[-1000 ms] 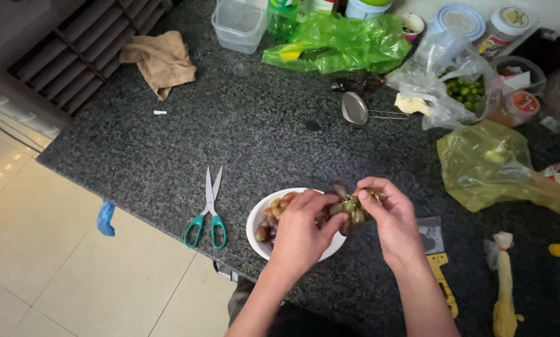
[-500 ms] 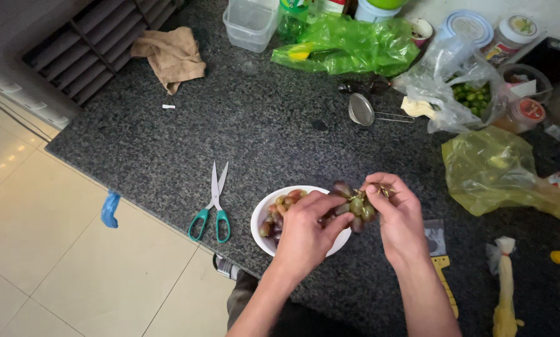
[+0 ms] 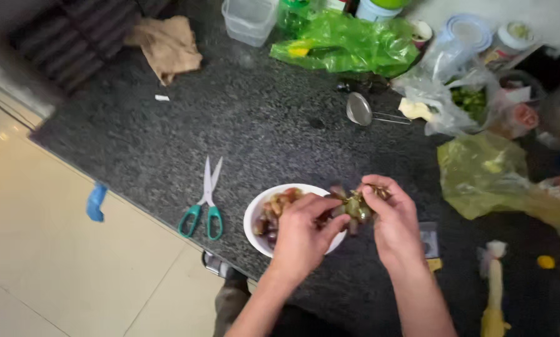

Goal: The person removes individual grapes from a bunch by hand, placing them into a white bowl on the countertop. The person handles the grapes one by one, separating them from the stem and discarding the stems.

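Note:
A small bunch of grapes (image 3: 353, 206), green and dark purple, hangs between my two hands over a white bowl (image 3: 255, 219) at the counter's front edge. My right hand (image 3: 392, 218) grips the bunch from the right. My left hand (image 3: 305, 234) pinches a grape on its left side, fingers closed on the fruit. Loose reddish and purple grapes (image 3: 275, 209) lie in the bowl, partly hidden by my left hand.
Green-handled scissors (image 3: 205, 200) lie left of the bowl on the dark granite counter (image 3: 261, 125). Green plastic bags (image 3: 348, 40), a clear tub (image 3: 248, 19), a metal spoon (image 3: 361, 111), a yellow-green bag (image 3: 492, 175) and a brown cloth (image 3: 167, 45) crowd the back and right.
The view has drifted slightly and is blurrier. My hands stay over the bowl, working the bunch; my left fingers have shifted onto a grape.

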